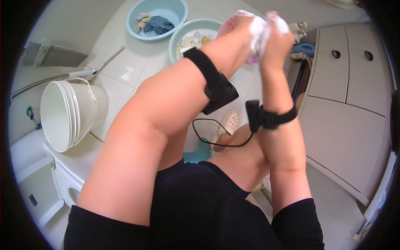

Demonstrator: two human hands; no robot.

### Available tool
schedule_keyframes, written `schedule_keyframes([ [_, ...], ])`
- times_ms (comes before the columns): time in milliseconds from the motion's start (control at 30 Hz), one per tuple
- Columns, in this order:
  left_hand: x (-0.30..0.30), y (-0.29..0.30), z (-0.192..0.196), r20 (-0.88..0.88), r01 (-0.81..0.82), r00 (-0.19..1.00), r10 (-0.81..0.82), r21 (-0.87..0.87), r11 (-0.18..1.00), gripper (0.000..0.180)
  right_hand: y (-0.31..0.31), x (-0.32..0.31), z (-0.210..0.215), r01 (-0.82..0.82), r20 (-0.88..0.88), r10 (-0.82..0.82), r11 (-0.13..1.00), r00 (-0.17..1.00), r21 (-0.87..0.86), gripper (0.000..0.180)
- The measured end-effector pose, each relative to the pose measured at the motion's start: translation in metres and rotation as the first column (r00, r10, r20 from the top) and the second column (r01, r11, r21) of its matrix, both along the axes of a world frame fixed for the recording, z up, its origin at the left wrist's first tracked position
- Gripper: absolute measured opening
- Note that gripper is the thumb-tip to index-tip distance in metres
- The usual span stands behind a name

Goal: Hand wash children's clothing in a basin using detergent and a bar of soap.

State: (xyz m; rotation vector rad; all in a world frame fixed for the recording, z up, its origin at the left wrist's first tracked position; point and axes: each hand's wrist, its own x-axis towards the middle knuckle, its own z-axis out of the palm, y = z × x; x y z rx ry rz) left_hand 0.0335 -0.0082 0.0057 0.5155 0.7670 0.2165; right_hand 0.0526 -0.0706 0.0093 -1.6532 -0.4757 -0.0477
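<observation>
Both of my arms reach forward to the far side, hands close together at the top middle. My left hand [240, 36] is closed on a wet white and pink cloth [258, 34], which looks sudsy. The other side of that cloth is gripped by my right hand [276, 46], whose fingers are partly hidden and blurred. Beneath my left hand is a light blue basin [172, 49] with white and yellowish cloths [192, 41] in it. A second light blue basin [177, 31], farther left, holds a blue garment [159, 25] and some pale pieces.
White nested buckets [58, 116] lean at the left beside a shower hose [50, 83]. Grey cabinets [346, 125] line the right side, with pump bottles [298, 29] behind. Black straps with boxes [221, 93] and a cable [233, 145] are on my forearms. A cream clog [230, 123] is on the tiles.
</observation>
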Motion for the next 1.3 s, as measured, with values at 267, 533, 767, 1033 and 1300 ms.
schedule_keyframes([
  [267,-0.01,0.012,-0.014,0.286,0.131,0.952,-0.113,-0.044,0.99,0.012,-0.003,0.024,0.001,0.124,-0.06,-0.123,0.992,0.991,0.024,0.027],
  [533,-0.005,-0.008,-0.002,0.104,0.129,0.986,-0.133,0.041,0.991,0.017,-0.005,0.032,-0.004,0.1,-0.08,-0.108,0.99,0.991,-0.104,0.021],
  [767,-0.018,0.049,-0.037,0.357,0.184,0.912,-0.202,0.084,0.979,0.013,0.014,-0.02,-0.006,-0.057,0.45,0.114,0.989,0.886,-0.138,0.032],
  [1033,-0.014,0.027,-0.008,0.358,-0.09,0.931,0.068,0.044,0.995,0.015,0.019,-0.034,0.004,-0.042,0.309,0.042,0.999,0.95,-0.005,0.029],
  [1300,-0.01,0.047,-0.042,0.482,0.104,0.865,-0.138,0.097,0.99,0.015,0.022,-0.01,0.004,0.058,0.197,-0.048,0.997,0.979,-0.046,0.036],
])
